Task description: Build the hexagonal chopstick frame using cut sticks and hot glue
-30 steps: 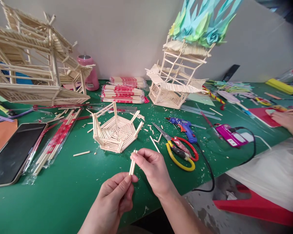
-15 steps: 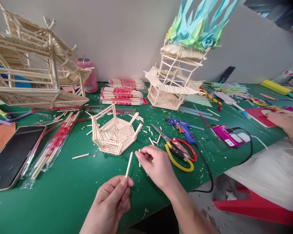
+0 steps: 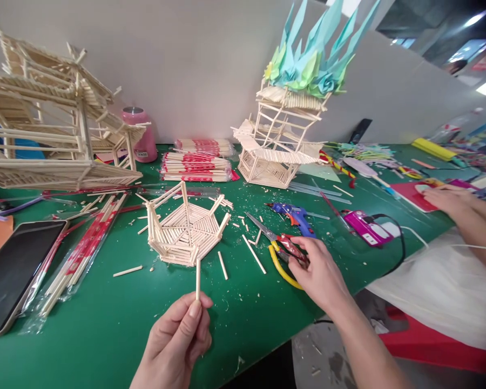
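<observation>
Between thumb and fingers, my left hand (image 3: 182, 335) pinches a short wooden stick (image 3: 198, 281) upright. Its top reaches the near rim of a low, open polygonal stick frame (image 3: 186, 221) with short posts. My right hand (image 3: 318, 273) is on the handles of the scissors (image 3: 285, 246), thumb and fingers curled around them; the yellow and red grips are partly covered. The blades lie on the table, pointing up and left. A blue glue gun (image 3: 294, 213) lies just beyond. Loose sticks, one short (image 3: 222, 265) and one longer (image 3: 254, 254), rest between my hands.
On the green table (image 3: 85, 346) stand a large stick house (image 3: 60, 124) at left and a stick tower (image 3: 283, 135) with paper leaves. Wrapped stick bundles (image 3: 198, 165), a phone (image 3: 20, 275) and a magenta power strip (image 3: 368, 227) lie around. Another person's hands (image 3: 445, 197) rest at right.
My right hand has let go of a short stick, now lying on the table, and moved right onto the scissors. My left hand still holds its stick. The view has shifted slightly.
</observation>
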The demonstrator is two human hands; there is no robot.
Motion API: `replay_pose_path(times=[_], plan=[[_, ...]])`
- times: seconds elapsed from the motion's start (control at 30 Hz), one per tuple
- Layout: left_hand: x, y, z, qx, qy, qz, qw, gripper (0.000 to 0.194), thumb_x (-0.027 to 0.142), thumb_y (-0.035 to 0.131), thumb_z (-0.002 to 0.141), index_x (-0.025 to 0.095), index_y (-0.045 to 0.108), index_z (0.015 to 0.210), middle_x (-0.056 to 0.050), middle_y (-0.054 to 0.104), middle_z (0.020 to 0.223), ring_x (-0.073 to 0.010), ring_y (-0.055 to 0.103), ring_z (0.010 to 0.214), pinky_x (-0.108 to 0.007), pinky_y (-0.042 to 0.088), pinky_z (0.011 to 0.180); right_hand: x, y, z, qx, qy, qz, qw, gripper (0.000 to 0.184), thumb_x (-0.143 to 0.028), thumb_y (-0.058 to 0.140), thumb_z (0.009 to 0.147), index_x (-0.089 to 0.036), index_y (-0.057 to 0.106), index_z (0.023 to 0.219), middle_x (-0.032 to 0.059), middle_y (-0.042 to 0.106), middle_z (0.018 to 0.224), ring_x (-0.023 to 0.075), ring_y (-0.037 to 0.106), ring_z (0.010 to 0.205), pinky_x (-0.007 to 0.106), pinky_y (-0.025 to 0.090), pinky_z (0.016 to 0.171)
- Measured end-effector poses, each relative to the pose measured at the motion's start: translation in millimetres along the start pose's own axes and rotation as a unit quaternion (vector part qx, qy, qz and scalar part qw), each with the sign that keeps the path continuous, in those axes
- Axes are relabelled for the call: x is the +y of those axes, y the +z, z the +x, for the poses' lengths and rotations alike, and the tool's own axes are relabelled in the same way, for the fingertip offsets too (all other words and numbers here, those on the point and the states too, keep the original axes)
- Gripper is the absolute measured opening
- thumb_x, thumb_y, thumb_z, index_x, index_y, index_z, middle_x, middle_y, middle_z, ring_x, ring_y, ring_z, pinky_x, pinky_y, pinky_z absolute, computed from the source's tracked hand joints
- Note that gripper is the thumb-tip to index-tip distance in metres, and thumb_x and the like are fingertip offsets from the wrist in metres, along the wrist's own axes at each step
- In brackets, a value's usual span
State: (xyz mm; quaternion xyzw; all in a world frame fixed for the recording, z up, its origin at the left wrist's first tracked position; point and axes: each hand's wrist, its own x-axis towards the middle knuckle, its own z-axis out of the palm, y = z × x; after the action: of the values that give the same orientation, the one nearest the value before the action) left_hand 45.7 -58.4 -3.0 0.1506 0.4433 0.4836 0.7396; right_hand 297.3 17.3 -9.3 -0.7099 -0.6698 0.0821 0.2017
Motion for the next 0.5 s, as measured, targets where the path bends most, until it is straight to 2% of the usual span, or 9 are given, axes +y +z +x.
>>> replay_pose_path(times=[0.13,0.23,0.4,0.5], plan=[[0,1.5,-1,0.004,0.004,-0.002,1.000,0.029,0.047,0.067,0.070,0.018,0.066,0.076,0.007,0.029,0.054,-0.0064,0.023,0.051,-0.020,0.022,0.048,12,-4,9,-0.072,0.001,-0.015,0.997,0.045,-0.018,0.053,0.061,-0.016,0.054,0.106,0.0110,0.060,0.102,0.0252,0.060,0.091,0.035,0.047,0.079],[2,-0.2,-5,0.031,0.007,0.008,0.999,0.032,0.048,0.068,0.069,0.016,0.066,0.072,0.006,0.030,0.056,-0.0069,0.024,0.053,-0.019,0.024,0.049,11,-3,14,-0.087,0.024,-0.023,0.996,0.040,-0.019,0.055,0.058,-0.015,0.057,0.098,0.0113,0.065,0.093,0.0271,0.062,0.085,0.036,0.048,0.074],[4,-3.2,-7,0.034,0.010,0.005,0.999,0.033,0.048,0.070,0.067,0.015,0.064,0.067,0.005,0.031,0.056,-0.0071,0.024,0.053,-0.019,0.025,0.049,13,0,9,-0.047,0.059,-0.006,0.997,0.033,-0.028,0.057,0.061,-0.017,0.054,0.091,0.0109,0.066,0.090,0.0270,0.064,0.082,0.036,0.049,0.071],[5,-0.2,-5,0.026,0.018,0.007,0.999,0.032,0.048,0.068,0.068,0.016,0.064,0.067,0.005,0.032,0.057,-0.0073,0.024,0.053,-0.020,0.025,0.049,18,-4,-3,-0.021,0.079,0.096,0.992,0.039,-0.039,0.059,0.068,-0.018,0.051,0.099,0.0116,0.065,0.093,0.0262,0.064,0.083,0.036,0.051,0.073]])
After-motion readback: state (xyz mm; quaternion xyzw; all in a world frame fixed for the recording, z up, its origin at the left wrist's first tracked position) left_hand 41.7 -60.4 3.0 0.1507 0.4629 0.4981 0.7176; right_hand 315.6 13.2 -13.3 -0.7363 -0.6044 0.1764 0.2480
